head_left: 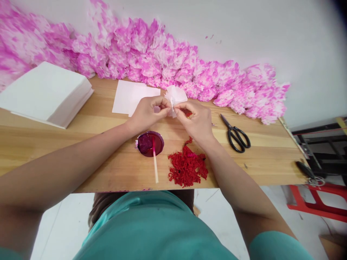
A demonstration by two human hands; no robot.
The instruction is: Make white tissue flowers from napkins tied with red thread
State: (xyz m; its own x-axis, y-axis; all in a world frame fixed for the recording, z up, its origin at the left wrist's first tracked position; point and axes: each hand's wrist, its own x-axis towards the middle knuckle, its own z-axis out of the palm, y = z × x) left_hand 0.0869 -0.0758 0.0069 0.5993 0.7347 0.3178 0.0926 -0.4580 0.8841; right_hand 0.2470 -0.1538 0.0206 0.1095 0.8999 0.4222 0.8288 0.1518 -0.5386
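Over the middle of the table, both hands pinch a gathered piece of white tissue paper (pixel 176 94) that fans out above the fingertips. My left hand (pixel 149 110) is closed at its left side, thumb and forefinger together. From the right, my right hand (pixel 196 117) pinches it at nearly the same spot. Whether a thread runs round the pinch cannot be made out. Below the hands lies a tangle of red yarn (pixel 187 167). Left of it is a round dish of dark magenta dye (pixel 150 143), with a pale stick (pixel 155 168) resting in it.
A thick stack of white paper (pixel 46 94) stands at left, and loose white sheets (pixel 127 95) lie behind my left hand. Black-handled scissors (pixel 235 133) are at right. Pink-and-white paper flowers (pixel 151 54) line the wall. A red stool (pixel 317 204) stands beyond the table's right end.
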